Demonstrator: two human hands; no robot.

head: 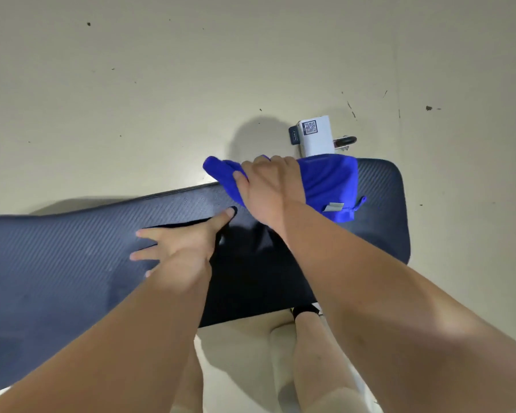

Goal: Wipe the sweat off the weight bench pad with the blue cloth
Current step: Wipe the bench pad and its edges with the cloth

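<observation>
The dark navy bench pad (57, 248) runs across the view from the left edge to a rounded end at the right. The blue cloth (331, 180) lies bunched on the pad's far edge near that end, with a grey tag showing. My right hand (265, 186) sits on top of the cloth, its fingers curled over the cloth's left part at the pad's far edge. To the left, my left hand (179, 242) rests flat on the pad with fingers spread and straight.
Behind the pad's far right end a white bench frame part (318, 135) with a QR label sticks out over the pale floor (161, 84). My legs (307, 353) stand close to the pad's near edge, below the right arm.
</observation>
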